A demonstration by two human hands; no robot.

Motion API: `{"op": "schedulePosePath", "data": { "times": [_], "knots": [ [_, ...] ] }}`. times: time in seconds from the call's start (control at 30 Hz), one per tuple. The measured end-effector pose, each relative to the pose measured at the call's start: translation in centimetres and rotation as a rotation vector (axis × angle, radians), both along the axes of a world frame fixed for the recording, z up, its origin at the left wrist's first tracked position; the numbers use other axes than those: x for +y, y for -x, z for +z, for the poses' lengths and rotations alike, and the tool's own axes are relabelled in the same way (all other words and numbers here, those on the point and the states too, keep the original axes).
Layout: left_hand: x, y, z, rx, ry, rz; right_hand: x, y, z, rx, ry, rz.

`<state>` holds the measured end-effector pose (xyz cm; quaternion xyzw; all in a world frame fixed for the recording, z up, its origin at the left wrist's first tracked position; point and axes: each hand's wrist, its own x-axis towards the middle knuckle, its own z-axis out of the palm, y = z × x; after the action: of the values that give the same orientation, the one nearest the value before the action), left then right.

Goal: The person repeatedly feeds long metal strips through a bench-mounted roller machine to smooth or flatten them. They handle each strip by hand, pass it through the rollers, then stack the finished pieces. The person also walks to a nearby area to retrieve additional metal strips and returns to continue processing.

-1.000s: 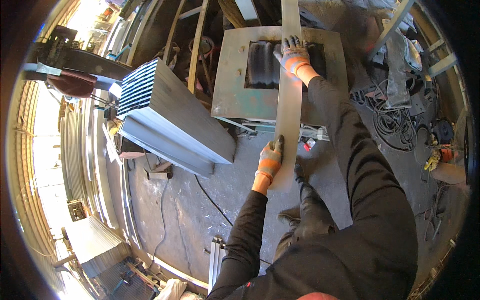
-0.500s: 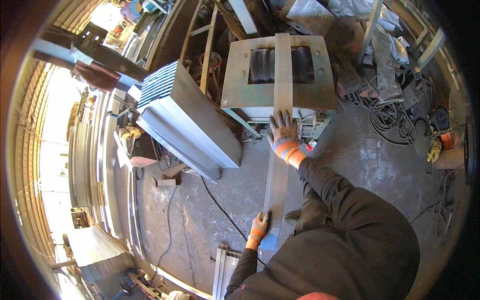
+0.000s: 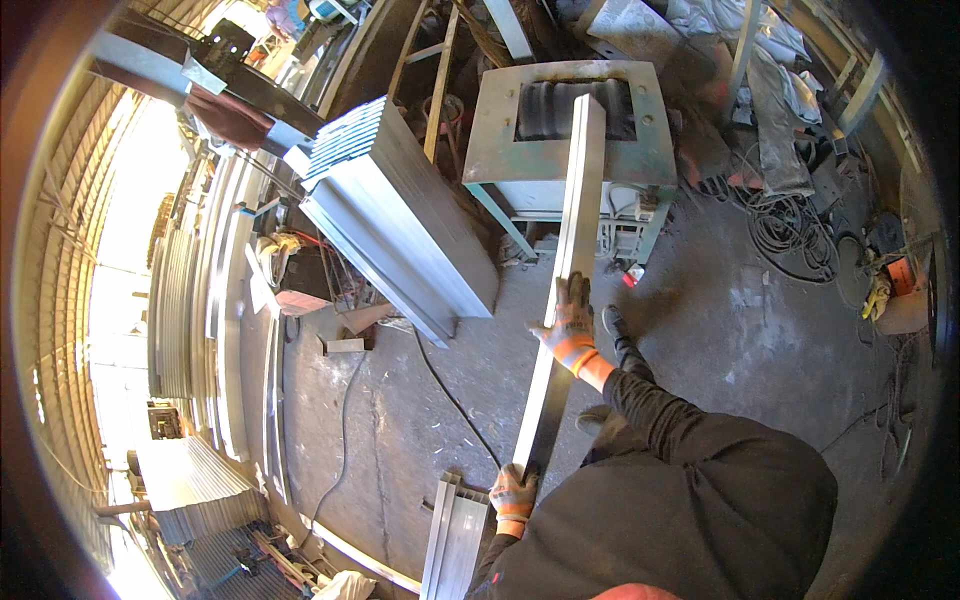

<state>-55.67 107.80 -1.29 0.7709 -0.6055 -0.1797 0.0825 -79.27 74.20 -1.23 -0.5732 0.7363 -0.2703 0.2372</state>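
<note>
A long, pale metal channel [image 3: 578, 210] slants away from me, its far end over the green-grey machine [image 3: 500, 135] with a dark roller in its top opening. My left hand [image 3: 513, 494], in a grey and orange work glove, is closed round the channel's near end. Farther up, my right hand [image 3: 570, 328], gloved alike, grips the channel about midway, thumb on the left side and fingers pointing forward. The channel is tilted, so a bright side face and a darker face both show. Parts of both hands' grip are hidden behind the gloves.
Left of the machine stands a tall stack of metal channels [image 3: 410, 215]. A shorter bundle of profiles [image 3: 455, 545] lies near my left arm. A black cable [image 3: 450, 395] crosses the concrete floor. Coiled cables [image 3: 790, 235] and scrap lie to the right; corrugated sheets [image 3: 195, 475] rest at lower left.
The channel has turned from flat to tilted, and its far end has drawn back toward me over the machine. Both hands have moved nearer me; the right one has gone from spread flat to gripping.
</note>
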Motion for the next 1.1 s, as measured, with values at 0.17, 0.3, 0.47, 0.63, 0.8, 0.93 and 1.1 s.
{"op": "schedulePosePath", "data": {
  "times": [0.17,0.3,0.47,0.63,0.8,0.93,1.1],
  "knots": [
    [-7.9,1.8,3.0,0.249,0.067,-0.188,-8.1,4.5,-1.3,-0.364,0.404,-0.152],
    [-18.2,2.9,1.1,0.757,-0.210,-0.046,-17.1,12.1,-3.7,-0.997,0.447,-0.084],
    [-32.9,9.5,-3.5,0.553,-0.234,-0.394,-33.2,19.1,-6.8,-0.212,0.482,-0.023],
    [-52.5,17.8,-6.4,-0.006,0.110,-0.682,-52.1,25.7,-5.4,0.868,0.378,0.398],
    [-65.4,23.1,-6.1,0.521,-0.087,-0.176,-65.7,27.7,-6.8,0.718,0.018,0.170],
    [-62.6,22.3,-5.1,0.532,-0.144,-0.066,-61.9,26.9,-10.1,0.457,0.261,0.055],
    [-50.3,17.9,-5.8,0.626,-0.176,-0.011,-48.1,22.0,-9.4,0.642,0.200,0.126]
  ]
}}
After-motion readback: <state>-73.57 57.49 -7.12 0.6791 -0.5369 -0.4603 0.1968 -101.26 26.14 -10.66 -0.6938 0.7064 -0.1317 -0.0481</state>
